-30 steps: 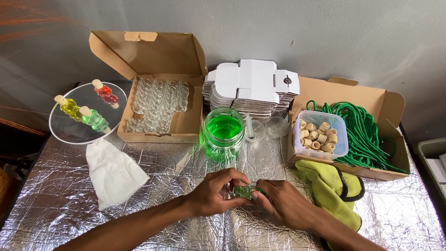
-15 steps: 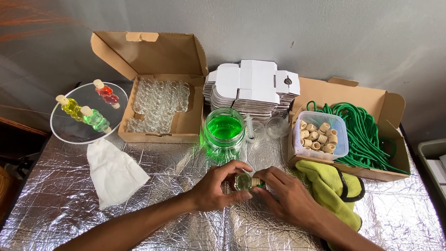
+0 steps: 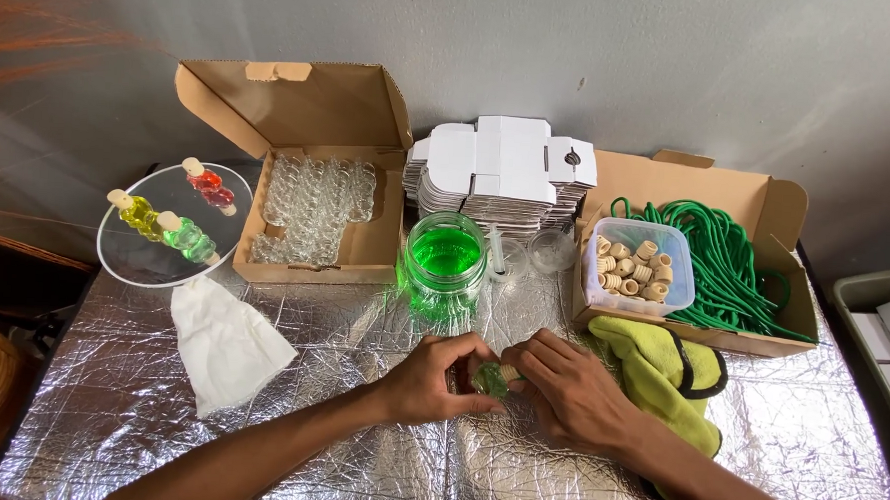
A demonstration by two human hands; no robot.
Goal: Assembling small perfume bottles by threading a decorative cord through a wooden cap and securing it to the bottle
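A foil-covered table fills the frame, with a cloth at left. At lower centre, the left hand and right hand both pinch a small green bottle, fingers closed around it, below the jar. A yellow rag lies at right.

You have a jar of green liquid mid-worktop, a white cloth near left, and a yellow cloth right.

An open brown cardboard box stands at the table's back edge, left of centre, lid raised. A stack of flat white die-cut cartons sits at back centre. A second open brown cardboard box occupies the back right corner.
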